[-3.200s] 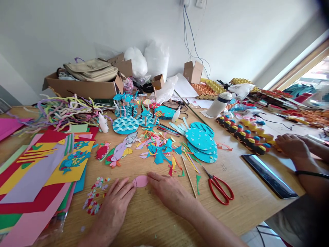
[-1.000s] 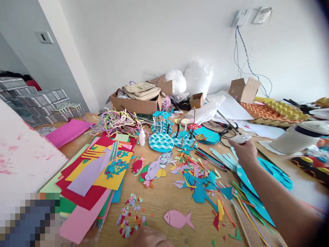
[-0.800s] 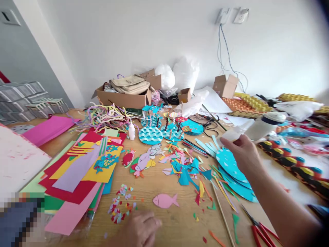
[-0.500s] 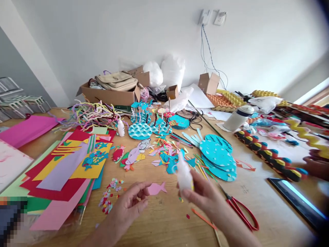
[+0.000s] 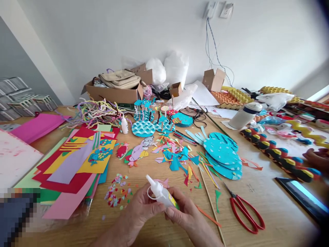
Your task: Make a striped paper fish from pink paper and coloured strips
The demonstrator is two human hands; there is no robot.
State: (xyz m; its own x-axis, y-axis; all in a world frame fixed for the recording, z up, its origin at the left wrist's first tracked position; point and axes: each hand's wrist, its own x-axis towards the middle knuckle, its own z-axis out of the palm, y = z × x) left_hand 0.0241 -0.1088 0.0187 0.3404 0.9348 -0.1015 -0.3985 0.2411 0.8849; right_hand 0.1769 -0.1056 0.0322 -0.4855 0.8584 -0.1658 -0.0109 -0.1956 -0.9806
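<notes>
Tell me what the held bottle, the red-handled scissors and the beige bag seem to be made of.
Held bottle: smooth plastic, judging by its cloudy, translucent body and moulded nozzle.
Scissors: metal blades, by their dark grey look; smooth, evenly red handles, probably plastic.
Beige bag: soft folds suggest leather, imitation or fabric; unclear which.

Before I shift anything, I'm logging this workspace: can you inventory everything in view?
Held bottle: one, white, between both hands
Standing bottle: one, white, by pipe cleaners
Pink paper piece: one, partly hidden behind held bottle
Pipe cleaners: many, mixed, back left
Sheets: many, mixed, left
Dots: many, mixed, left of hands
Scraps: many, mixed, centre
Discs: several, blue, right of scraps
Stick: one, tan, left of scissors
Scissors: one, red-handled, right
Boxes: several, brown, back
Bag: one, beige, on box
Background clutter: too jumbled to count
Left hand: one, lower centre
Right hand: one, lower centre
</notes>
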